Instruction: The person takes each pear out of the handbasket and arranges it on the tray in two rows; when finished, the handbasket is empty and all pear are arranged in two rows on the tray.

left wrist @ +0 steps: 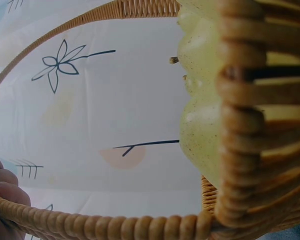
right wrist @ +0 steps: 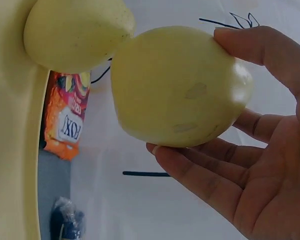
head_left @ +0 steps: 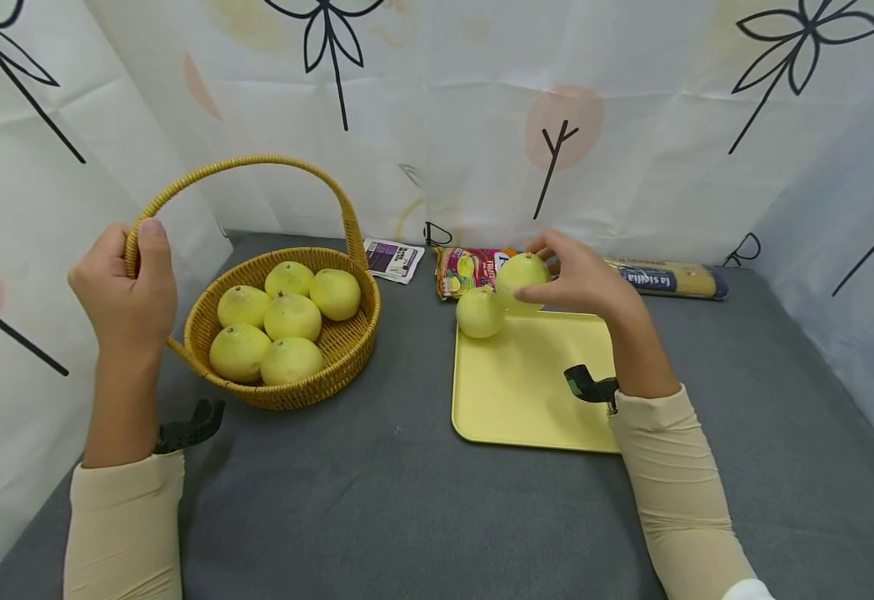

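My left hand (head_left: 125,283) grips the arched handle (head_left: 257,160) of a round wicker basket (head_left: 287,400), thumb laid up along it. Several yellow-green pears (head_left: 292,317) sit heaped in the basket, one showing its stem in the left wrist view. Over the far edge of a pale yellow tray (head_left: 537,400), my right hand (head_left: 582,279) holds another pear (right wrist: 175,90) between thumb and fingertips. A second pear (head_left: 480,313) rests at the tray's far left corner, right beside the held one.
Behind the tray lies a red and orange candy bag (head_left: 462,271). A spaghetti pack (head_left: 669,277) stretches along the back at right. Close behind the basket is a purple and white packet (head_left: 394,260). A patterned white curtain (head_left: 474,125) borders the grey table (head_left: 407,517).
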A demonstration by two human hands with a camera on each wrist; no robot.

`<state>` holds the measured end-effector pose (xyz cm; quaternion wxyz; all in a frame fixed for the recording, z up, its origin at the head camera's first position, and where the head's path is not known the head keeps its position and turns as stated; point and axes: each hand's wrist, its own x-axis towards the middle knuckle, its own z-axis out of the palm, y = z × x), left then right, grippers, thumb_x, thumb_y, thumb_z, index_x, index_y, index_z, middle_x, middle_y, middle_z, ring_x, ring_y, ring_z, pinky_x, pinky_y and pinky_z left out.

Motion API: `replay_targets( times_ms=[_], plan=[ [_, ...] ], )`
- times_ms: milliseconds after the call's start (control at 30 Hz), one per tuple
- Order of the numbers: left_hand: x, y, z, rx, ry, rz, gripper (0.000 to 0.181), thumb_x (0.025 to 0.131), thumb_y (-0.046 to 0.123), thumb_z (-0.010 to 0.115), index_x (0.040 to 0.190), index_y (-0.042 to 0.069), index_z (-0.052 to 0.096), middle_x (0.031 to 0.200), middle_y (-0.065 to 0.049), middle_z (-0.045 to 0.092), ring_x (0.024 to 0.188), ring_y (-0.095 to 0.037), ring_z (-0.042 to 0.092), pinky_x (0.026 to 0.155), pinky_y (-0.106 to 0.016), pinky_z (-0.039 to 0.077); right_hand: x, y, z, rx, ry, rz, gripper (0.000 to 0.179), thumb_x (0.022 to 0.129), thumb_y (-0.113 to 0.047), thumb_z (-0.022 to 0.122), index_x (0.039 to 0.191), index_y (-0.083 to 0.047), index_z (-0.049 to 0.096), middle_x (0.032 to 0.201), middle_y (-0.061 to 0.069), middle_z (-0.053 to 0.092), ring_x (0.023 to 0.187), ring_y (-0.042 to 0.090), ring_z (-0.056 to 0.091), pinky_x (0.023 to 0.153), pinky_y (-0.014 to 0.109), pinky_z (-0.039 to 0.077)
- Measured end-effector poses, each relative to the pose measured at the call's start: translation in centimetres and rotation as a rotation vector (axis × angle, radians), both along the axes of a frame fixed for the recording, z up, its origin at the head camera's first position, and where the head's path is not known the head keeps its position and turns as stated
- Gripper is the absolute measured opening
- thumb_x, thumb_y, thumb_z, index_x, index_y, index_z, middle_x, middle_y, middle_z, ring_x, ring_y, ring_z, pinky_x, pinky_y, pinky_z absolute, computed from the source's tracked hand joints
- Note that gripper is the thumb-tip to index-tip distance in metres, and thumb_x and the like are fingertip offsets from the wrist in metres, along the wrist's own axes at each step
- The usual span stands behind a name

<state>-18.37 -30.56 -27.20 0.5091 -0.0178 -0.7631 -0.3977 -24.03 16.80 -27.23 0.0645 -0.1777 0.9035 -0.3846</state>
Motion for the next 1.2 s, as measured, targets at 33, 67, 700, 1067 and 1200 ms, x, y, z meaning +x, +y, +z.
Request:
replay_targets(
  times_ms=[33, 67, 700, 1067, 1200],
  plan=[
    [0.0, 0.0, 0.0, 0.0, 0.001, 0.0, 0.047, 0.094, 0.029, 0.054, 0.063, -0.002, 0.038, 0.054, 0.004, 0.029, 0.048, -0.007, 0.021, 0.046, -0.021, 0.013, -0.1, 0.1, -0.1, 0.009, -0.008, 0.001, 0.057, 0.085, -0.019, 0.077, 0.13, -0.003, 0.047, 0.134, 0.023, 0.048, 0.118, 0.039, 0.053, 0.093, 0.054, 0.045],
    [0.0, 0.0, 0.0, 0.0, 0.002, -0.001, 0.047, 0.094, 0.029, 0.054, 0.063, -0.002, 0.038, 0.054, 0.004, 0.029, 0.048, -0.007, 0.021, 0.046, -0.021, 0.013, -0.1, 0.3, -0.1, 0.019, -0.015, 0.0, 0.056, 0.084, -0.019, 0.077, 0.128, -0.002, 0.047, 0.134, 0.024, 0.048, 0.117, 0.04, 0.054, 0.093, 0.054, 0.045],
    [0.0, 0.0, 0.0, -0.008, -0.01, 0.0, 0.047, 0.095, 0.03, 0.053, 0.063, -0.001, 0.038, 0.055, 0.002, 0.029, 0.049, -0.007, 0.022, 0.046, -0.021, 0.015, -2.3, 1.8, -2.9, 0.201, -0.139, 0.102, 0.056, 0.084, -0.022, 0.078, 0.125, -0.001, 0.046, 0.124, 0.025, 0.05, 0.114, 0.041, 0.053, 0.091, 0.052, 0.046],
    [0.5, 1.0, 0.6, 0.007, -0.034, 0.018, 0.044, 0.095, 0.027, 0.052, 0.064, -0.001, 0.038, 0.056, 0.007, 0.029, 0.05, -0.006, 0.022, 0.048, -0.019, 0.016, -3.0, 2.0, -3.8, 0.179, -0.14, 0.148, 0.06, 0.083, -0.016, 0.078, 0.129, 0.002, 0.045, 0.127, 0.027, 0.048, 0.115, 0.04, 0.05, 0.095, 0.053, 0.043],
    [1.4, 2.1, 1.4, 0.009, -0.027, 0.014, 0.043, 0.096, 0.025, 0.051, 0.064, 0.0, 0.036, 0.056, 0.009, 0.028, 0.051, -0.005, 0.021, 0.049, -0.018, 0.016, -3.2, 2.0, -4.0, 0.18, -0.158, 0.149, 0.064, 0.084, -0.016, 0.078, 0.134, 0.002, 0.044, 0.128, 0.027, 0.049, 0.116, 0.04, 0.049, 0.096, 0.053, 0.042]
  ],
)
